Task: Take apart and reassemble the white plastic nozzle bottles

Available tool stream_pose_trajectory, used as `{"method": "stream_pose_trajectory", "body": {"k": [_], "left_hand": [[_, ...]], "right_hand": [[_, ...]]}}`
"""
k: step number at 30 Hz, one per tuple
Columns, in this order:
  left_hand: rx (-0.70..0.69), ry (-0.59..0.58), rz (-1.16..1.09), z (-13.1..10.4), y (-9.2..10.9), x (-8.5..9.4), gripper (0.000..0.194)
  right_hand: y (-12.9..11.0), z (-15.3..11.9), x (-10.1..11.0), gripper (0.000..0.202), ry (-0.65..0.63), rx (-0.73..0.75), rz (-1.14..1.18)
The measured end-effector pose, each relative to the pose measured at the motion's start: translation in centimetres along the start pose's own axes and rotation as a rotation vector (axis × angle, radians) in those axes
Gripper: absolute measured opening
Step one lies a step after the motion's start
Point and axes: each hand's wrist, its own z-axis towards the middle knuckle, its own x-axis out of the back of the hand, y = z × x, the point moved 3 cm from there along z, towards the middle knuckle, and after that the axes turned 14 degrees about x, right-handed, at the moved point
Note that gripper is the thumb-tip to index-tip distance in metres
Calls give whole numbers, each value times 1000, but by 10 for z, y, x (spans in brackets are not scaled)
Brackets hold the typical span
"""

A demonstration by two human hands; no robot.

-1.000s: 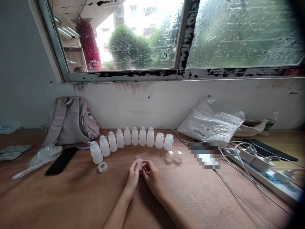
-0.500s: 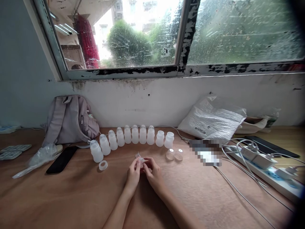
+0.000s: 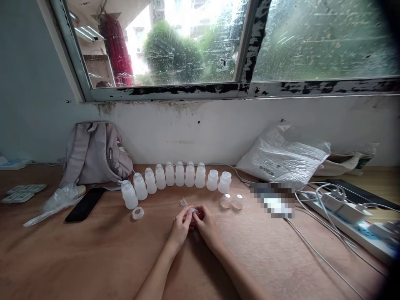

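Observation:
My left hand (image 3: 180, 228) and my right hand (image 3: 206, 226) meet at the middle of the table, fingertips pinched round a small translucent bottle part (image 3: 193, 211). Fingers cover most of it, so its exact shape is hard to make out. Just beyond my fingertips a clear nipple (image 3: 183, 203) stands on the tabletop, apart from both hands. Two clear domed caps (image 3: 231, 202) lie to the right of my right hand. Over on the left, a white ring (image 3: 138, 213) rests flat beside the nearest frosted bottle (image 3: 129, 195).
Several frosted bottles (image 3: 179, 175) stand in a curved row behind; the two rightmost (image 3: 218, 181) have no domed cap. A phone (image 3: 85, 205), plastic bag (image 3: 61, 202) and backpack (image 3: 96, 154) are left. Right are a silver pouch (image 3: 284, 158), cables and a power strip (image 3: 350, 225).
My hands have drawn closer together over the small part, which now shows less between my fingers. The camera view has shifted slightly; the bottles, caps and ring stay put.

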Motion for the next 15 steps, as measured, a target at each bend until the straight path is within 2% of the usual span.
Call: {"method": "stream_pose_trajectory", "body": {"k": [15], "left_hand": [[-13, 59, 88, 2, -5, 3, 39]], "right_hand": [[-1, -1, -5, 11, -45, -6, -51]]}}
